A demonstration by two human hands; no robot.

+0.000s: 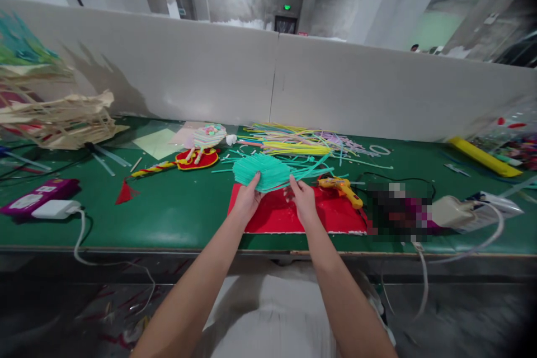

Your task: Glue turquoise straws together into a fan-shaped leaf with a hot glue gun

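Observation:
A teal oval piece [262, 170], made of fuzzy strips like pipe cleaners laid side by side, is held up over a red mat [272, 215]. My left hand [250, 197] grips its lower left side, thumb on top and the other fingers hidden beneath. At its right edge is my right hand [301, 197], thumb against the rim and fingers curled below. Loose teal pipe cleaners [312, 168] lie just behind it. A yellow glue gun [342, 187] rests on the mat's right corner, close to my right hand.
Colourful pipe cleaners [289, 142] are heaped along the white partition [188, 72]. A red-and-yellow tasselled ornament [197, 159] lies left. Power strips [46, 198] with white cables sit on the green table [168, 229]. A wooden-stick frame [54, 117] stands far left, a yellow bar [486, 156] far right.

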